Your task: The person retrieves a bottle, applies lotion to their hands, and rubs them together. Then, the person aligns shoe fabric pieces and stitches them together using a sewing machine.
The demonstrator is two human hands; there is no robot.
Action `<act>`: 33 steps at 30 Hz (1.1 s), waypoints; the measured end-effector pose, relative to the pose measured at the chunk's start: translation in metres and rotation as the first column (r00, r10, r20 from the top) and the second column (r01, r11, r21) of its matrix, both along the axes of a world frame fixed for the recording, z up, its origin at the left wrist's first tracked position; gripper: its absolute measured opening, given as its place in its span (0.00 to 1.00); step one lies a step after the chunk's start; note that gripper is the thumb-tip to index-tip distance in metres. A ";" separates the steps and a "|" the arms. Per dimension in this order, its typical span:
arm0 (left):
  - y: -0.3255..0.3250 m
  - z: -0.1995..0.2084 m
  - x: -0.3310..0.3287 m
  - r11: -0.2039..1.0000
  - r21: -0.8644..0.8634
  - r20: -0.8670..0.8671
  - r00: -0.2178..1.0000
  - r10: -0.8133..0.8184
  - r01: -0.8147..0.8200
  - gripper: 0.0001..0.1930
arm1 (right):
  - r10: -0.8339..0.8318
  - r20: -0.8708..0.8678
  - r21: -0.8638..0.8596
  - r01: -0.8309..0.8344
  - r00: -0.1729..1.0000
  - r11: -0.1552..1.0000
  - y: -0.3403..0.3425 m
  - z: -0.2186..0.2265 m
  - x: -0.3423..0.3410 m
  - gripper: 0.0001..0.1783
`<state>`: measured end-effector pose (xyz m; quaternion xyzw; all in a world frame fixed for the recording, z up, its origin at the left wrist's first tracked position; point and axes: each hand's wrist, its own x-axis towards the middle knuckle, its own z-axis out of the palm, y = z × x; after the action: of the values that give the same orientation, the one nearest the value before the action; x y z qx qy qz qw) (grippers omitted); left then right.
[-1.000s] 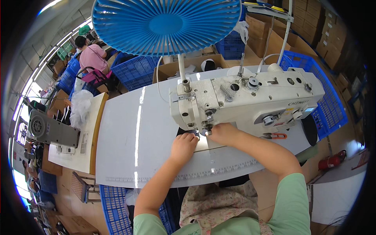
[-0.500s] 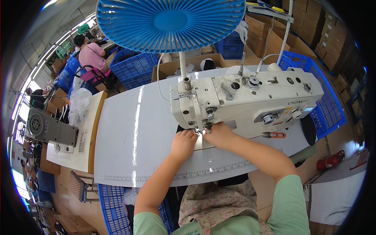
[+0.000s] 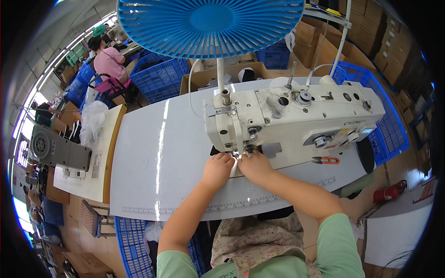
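A white sewing machine (image 3: 296, 116) stands on the pale work table, and both my hands are close together at its needle area. My left hand (image 3: 218, 169) lies left of the needle, fingers bent and pressed together on a black fabric piece (image 3: 213, 151). To the right of the needle, my right hand (image 3: 255, 167) has its fingers curled on the same dark work, under the machine head. Most of the piece is hidden by my fingers and the machine. Orange-handled thread snips (image 3: 329, 161) lie on the table right of my right hand.
Above the machine is a blue fan (image 3: 211, 23). A ruler strip (image 3: 194, 204) runs along the table's near edge. Blue crates (image 3: 160, 76) stand behind and at the sides. Another machine (image 3: 60, 150) is at the left; a person in pink sits beyond.
My right hand has drawn back slightly toward me and turned, showing more of the dark piece behind it. My left hand stays nearly in place. The view has shifted a little.
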<state>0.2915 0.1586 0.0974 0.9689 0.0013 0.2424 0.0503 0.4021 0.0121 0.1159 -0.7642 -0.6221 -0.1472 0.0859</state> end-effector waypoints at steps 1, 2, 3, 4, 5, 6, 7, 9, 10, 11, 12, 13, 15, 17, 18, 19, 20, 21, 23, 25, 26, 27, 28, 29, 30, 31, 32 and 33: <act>0.000 -0.001 0.000 1.000 -0.002 -0.009 1.000 0.000 0.000 0.08 | -0.038 -0.006 -0.035 0.038 0.999 0.999 0.001 0.000 -0.003 0.04; 0.000 -0.001 0.000 1.000 -0.003 -0.019 1.000 0.000 0.000 0.09 | -0.035 0.004 -0.001 0.035 0.999 0.999 0.001 -0.001 -0.005 0.04; 0.001 -0.002 -0.001 1.000 -0.004 -0.029 1.000 0.000 -0.001 0.09 | -0.046 0.009 -0.003 0.046 0.999 0.999 0.002 -0.001 -0.007 0.04; 0.001 -0.003 -0.001 1.000 -0.011 -0.035 0.999 -0.003 0.002 0.10 | -0.056 0.025 -0.001 0.056 0.998 0.998 0.002 -0.001 -0.010 0.04; 0.002 -0.003 -0.001 1.000 -0.017 -0.041 0.999 -0.006 0.005 0.10 | -0.052 0.024 -0.007 0.053 0.998 0.999 0.002 -0.002 -0.012 0.04; 0.002 -0.004 -0.002 1.000 -0.023 -0.047 0.999 -0.008 0.007 0.10 | -0.046 0.035 -0.011 0.047 0.998 0.999 0.002 -0.002 -0.014 0.04; 0.003 -0.005 -0.002 1.000 -0.019 -0.046 0.999 -0.014 0.013 0.10 | -0.046 0.063 -0.013 0.047 0.997 0.999 0.002 -0.003 -0.017 0.05; 0.005 -0.007 -0.003 1.000 -0.012 -0.046 0.999 -0.023 0.022 0.11 | -0.071 0.006 -0.005 0.071 0.997 0.997 0.002 -0.003 -0.022 0.05; 0.005 -0.007 -0.004 1.000 -0.012 -0.043 0.999 -0.026 0.025 0.11 | -0.091 -0.001 0.000 0.091 0.996 0.996 0.001 -0.002 -0.025 0.05; 0.006 -0.008 -0.004 0.999 -0.013 -0.039 0.999 -0.029 0.029 0.11 | -0.093 -0.002 0.000 0.093 0.996 0.996 0.001 -0.002 -0.027 0.06; 0.006 -0.009 -0.004 0.999 -0.016 -0.028 0.999 -0.028 0.028 0.11 | -0.101 0.009 0.002 0.101 0.995 0.995 0.001 -0.001 -0.030 0.06; 0.006 -0.009 -0.005 1.000 -0.018 -0.026 0.999 -0.023 0.023 0.11 | -0.111 0.030 -0.022 0.111 0.993 0.994 0.001 0.000 -0.032 0.06; 0.005 -0.010 -0.005 1.000 -0.030 -0.006 1.000 -0.008 0.008 0.12 | -0.122 -0.035 -0.058 0.120 0.992 0.991 0.002 0.002 -0.034 0.07; 0.004 -0.011 -0.005 0.999 -0.049 -0.017 1.000 -0.001 0.000 0.13 | -0.132 -0.069 -0.086 0.126 0.989 0.988 0.003 0.003 -0.035 0.08; 0.004 -0.010 -0.004 0.998 -0.060 -0.020 1.000 0.001 -0.002 0.13 | -0.135 -0.074 -0.084 0.128 0.988 0.988 0.003 0.004 -0.035 0.08; 0.005 -0.010 -0.004 0.998 -0.060 -0.021 1.000 0.001 -0.003 0.13 | -0.137 -0.080 -0.080 0.131 0.987 0.988 0.004 0.004 -0.034 0.07; 0.005 -0.009 -0.004 0.998 -0.060 -0.022 1.000 0.003 -0.004 0.13 | -0.140 -0.088 -0.077 0.133 0.986 0.988 0.004 0.004 -0.034 0.07; 0.006 -0.009 -0.003 0.998 -0.060 -0.023 1.000 0.005 -0.006 0.13 | -0.142 -0.095 -0.073 0.136 0.985 0.988 0.005 0.003 -0.033 0.07; 0.007 -0.007 -0.002 0.998 -0.063 -0.046 0.999 0.008 -0.011 0.13 | -0.143 -0.122 -0.061 0.136 0.982 0.989 0.005 0.001 -0.032 0.07; 0.009 -0.004 -0.001 0.997 -0.072 -0.087 0.996 0.017 -0.024 0.13 | -0.141 -0.160 -0.043 0.135 0.977 0.990 0.006 0.000 -0.030 0.07; 0.010 -0.003 -0.001 0.996 -0.079 -0.117 0.993 0.024 -0.034 0.12 | -0.137 -0.166 -0.031 0.133 0.977 0.991 0.006 0.000 -0.030 0.07; 0.010 -0.002 0.000 0.994 -0.094 -0.145 0.989 0.037 -0.050 0.12 | -0.134 -0.172 -0.020 0.132 0.976 0.991 0.006 0.000 -0.029 0.07; 0.011 -0.001 0.001 0.994 -0.092 -0.145 0.989 0.038 -0.052 0.12 | -0.130 -0.178 -0.009 0.130 0.975 0.991 0.006 0.000 -0.029 0.07; 0.011 0.000 0.001 0.993 -0.098 -0.144 0.988 0.047 -0.061 0.12 | -0.129 -0.182 -0.007 0.130 0.975 0.992 0.005 0.000 -0.028 0.08; 0.012 0.000 0.001 0.992 -0.104 -0.143 0.988 0.056 -0.072 0.12 | -0.127 -0.185 -0.005 0.128 0.974 0.992 0.005 0.001 -0.028 0.08; 0.012 0.000 0.002 0.992 -0.103 -0.141 0.989 0.053 -0.068 0.12 | -0.125 -0.189 -0.002 0.127 0.974 0.992 0.006 0.001 -0.028 0.08; 0.013 0.000 0.002 0.993 -0.102 -0.139 0.989 0.051 -0.065 0.12 | -0.128 -0.202 -0.012 0.128 0.971 0.992 0.006 0.002 -0.028 0.08; 0.013 -0.001 0.002 0.993 -0.106 -0.123 0.991 0.045 -0.059 0.13 | -0.131 -0.214 -0.023 0.129 0.968 0.991 0.006 0.002 -0.027 0.08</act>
<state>0.2939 0.1720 0.0965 0.9771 0.0430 0.1843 0.0970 0.3749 0.0179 0.1177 -0.8151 -0.5584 -0.0663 0.1396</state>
